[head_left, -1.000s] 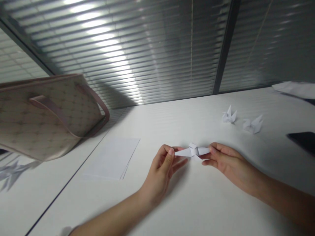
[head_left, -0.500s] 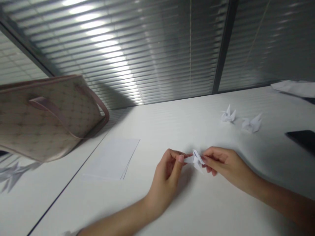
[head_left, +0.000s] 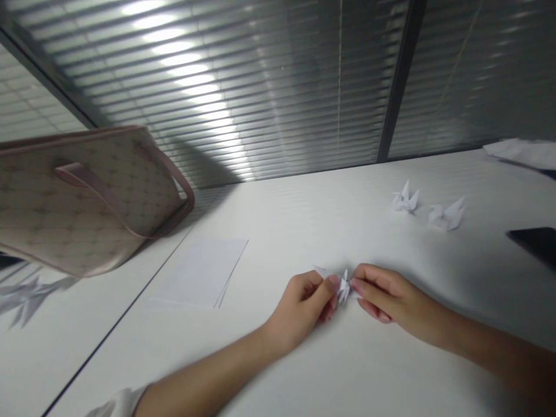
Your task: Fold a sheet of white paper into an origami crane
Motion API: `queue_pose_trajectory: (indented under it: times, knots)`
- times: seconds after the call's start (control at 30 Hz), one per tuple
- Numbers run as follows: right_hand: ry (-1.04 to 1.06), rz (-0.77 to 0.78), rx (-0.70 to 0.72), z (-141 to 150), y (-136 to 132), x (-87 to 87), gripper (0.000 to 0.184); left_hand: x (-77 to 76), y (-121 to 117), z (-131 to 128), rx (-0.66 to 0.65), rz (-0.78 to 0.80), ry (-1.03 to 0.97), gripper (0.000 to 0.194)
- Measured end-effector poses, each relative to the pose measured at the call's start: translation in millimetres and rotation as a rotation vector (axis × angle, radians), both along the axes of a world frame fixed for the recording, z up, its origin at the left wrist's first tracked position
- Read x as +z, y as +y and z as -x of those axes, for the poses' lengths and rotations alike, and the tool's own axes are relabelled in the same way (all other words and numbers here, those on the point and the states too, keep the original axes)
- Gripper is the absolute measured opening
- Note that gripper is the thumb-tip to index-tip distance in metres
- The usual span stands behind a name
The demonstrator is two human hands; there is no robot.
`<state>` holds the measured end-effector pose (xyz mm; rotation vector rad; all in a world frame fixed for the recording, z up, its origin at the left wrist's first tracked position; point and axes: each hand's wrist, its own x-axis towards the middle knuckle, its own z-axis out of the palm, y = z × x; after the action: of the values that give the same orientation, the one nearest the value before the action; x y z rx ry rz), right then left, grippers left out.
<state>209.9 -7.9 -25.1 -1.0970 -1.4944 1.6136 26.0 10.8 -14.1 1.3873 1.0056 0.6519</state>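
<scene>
A small white folded paper figure (head_left: 343, 285) is held just above the white table (head_left: 347, 359), between both my hands. My left hand (head_left: 304, 307) pinches its left side with thumb and fingers closed. From the right, my right hand (head_left: 386, 298) pinches the other side, fingertips pressed together. The two hands almost touch, so most of the paper is hidden between the fingers.
Loose white sheets (head_left: 197, 272) lie to the left. A beige patterned tote bag (head_left: 87, 191) with pink handles stands further left. Two finished paper cranes (head_left: 406, 200) (head_left: 445, 215) sit at the back right, and a dark flat object (head_left: 536, 242) lies at the right edge. Window blinds (head_left: 260, 87) rise behind the table.
The paper figure was stretched wide between my hands a second ago. Both hands have since come together and dropped slightly, and the figure is now bunched small between the fingertips.
</scene>
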Motion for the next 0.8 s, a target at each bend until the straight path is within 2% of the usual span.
queue_pose_trajectory:
  times: [0.17, 0.53, 0.8]
  knots:
    - [-0.018, 0.011, 0.073, -3.8, -0.1, -0.2, 0.038, -5.9, 5.6, 1.6, -0.048, 0.09, -0.08, 0.051]
    - [0.121, 0.135, 0.011, -1.0, 0.1, 6.3, 0.041, 1.4, 4.9, -5.7, -0.062, 0.171, -0.371, 0.041]
    - [0.081, 0.085, 0.028, -7.2, 2.3, 6.4, 0.04, 0.9, 5.2, -1.4, -0.107, 0.096, -0.307, 0.045]
